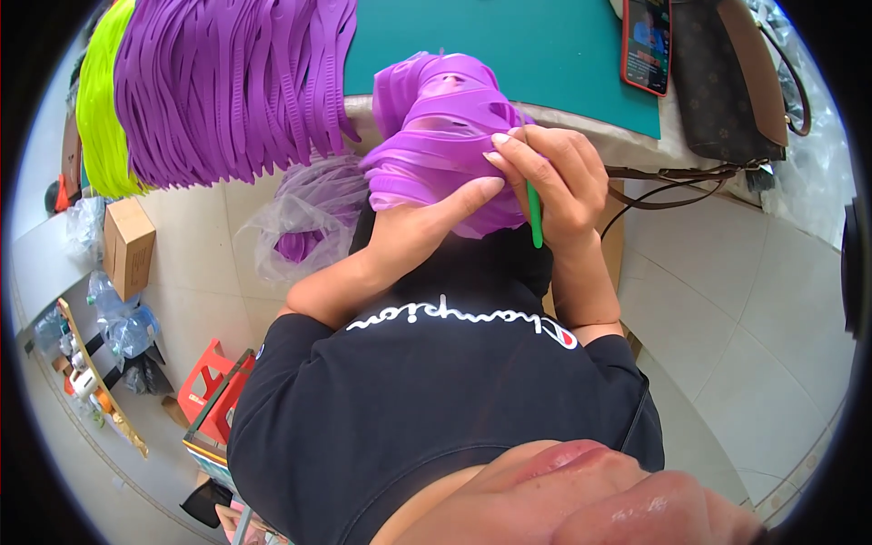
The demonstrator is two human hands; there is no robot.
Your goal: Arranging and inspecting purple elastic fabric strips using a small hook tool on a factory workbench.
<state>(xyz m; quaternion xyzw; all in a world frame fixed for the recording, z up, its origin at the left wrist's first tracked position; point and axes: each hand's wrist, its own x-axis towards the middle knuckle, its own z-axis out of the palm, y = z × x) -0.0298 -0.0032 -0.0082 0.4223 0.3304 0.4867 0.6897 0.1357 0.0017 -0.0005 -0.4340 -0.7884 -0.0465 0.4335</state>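
Note:
A looped bundle of soft purple rubbery straps (440, 145) lies at the table's front edge, above my lap. My left hand (420, 225) is closed on its near side, thumb on top and the other fingers hidden under the straps. At the bundle's right side, my right hand (565, 182) pinches with thumb and fingers near a strap's edge. A slim green tool (534, 218) sticks down out of that hand; its working end is hidden, so its kind does not show.
Many purple straps (227, 82) hang over the table edge at left, beside yellow-green ones (98, 100). A phone (647, 41) and a brown handbag (731, 82) sit at right on the green mat (554, 54). Below are a plastic bag (309, 213), a cardboard box (129, 245) and a red stool (211, 386).

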